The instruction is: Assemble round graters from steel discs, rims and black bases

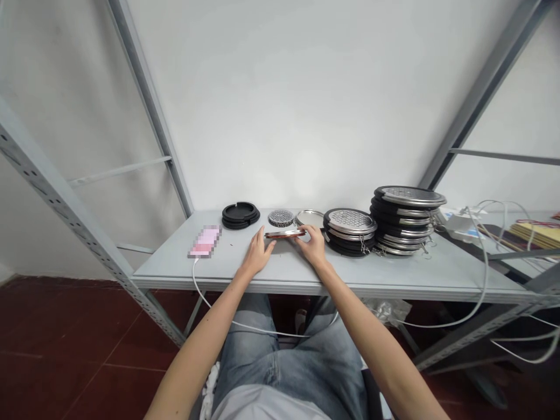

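Observation:
A thin round disc with a shiny metal rim and a reddish-brown underside (pixel 285 234) is held nearly edge-on just above the table. My left hand (pixel 258 255) grips its left edge between thumb and fingers. At the opposite edge my right hand (pixel 312 245) pinches it the same way. Behind the disc lie a small stack of round perforated metal plates (pixel 280 217) and a metal ring (pixel 310 219), partly hidden by my right hand. Close to the right hand stands a stack of black round frames with metal mesh tops (pixel 350 230), small chains hanging from it.
A taller stack of similar mesh-topped discs (pixel 405 219) rises further right. Black round frames (pixel 240 214) are piled at the left. A phone (pixel 205 240) with a white cable (pixel 195 274) lies on the grey table (pixel 168 262). Metal posts (pixel 149 99) flank the table; papers (pixel 536 233) lie far right.

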Tool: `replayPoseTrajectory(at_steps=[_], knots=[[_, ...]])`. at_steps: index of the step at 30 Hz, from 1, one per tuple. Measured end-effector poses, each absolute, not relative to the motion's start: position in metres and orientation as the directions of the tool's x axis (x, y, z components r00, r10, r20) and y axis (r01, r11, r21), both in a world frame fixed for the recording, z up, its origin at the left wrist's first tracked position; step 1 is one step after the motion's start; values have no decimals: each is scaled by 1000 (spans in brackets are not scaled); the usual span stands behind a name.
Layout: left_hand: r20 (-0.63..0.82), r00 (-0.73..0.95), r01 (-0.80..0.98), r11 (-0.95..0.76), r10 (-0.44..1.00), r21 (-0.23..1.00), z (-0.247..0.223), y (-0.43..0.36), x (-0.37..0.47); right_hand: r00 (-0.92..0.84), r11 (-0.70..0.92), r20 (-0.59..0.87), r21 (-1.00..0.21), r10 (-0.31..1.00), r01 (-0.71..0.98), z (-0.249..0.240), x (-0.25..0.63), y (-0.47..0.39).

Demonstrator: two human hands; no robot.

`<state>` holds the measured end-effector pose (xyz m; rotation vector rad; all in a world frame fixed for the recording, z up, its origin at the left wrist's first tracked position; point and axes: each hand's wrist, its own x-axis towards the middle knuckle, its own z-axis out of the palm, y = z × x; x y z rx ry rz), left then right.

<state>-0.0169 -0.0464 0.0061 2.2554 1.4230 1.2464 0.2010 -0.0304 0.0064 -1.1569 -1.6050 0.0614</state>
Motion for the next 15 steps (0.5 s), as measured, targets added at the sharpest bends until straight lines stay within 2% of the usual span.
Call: replayPoseTrajectory(at_steps=[5,9,12,15], knots=[[607,294,662,-616,738,428,9,-51,-16,-3,474,743,-424,670,772,12,197,-39],[620,344,653,-654,705,381,12,-53,-16,-159,530,730,-311,665,789,15,191,-44],[613,338,672,-639,714,373,10,-51,-16,-223,552,700,-285,678,784,16,189,-44],[598,312,693,-607,739,388,7,-47,-17,-187,539,702,-319,687,780,14,191,-40]])
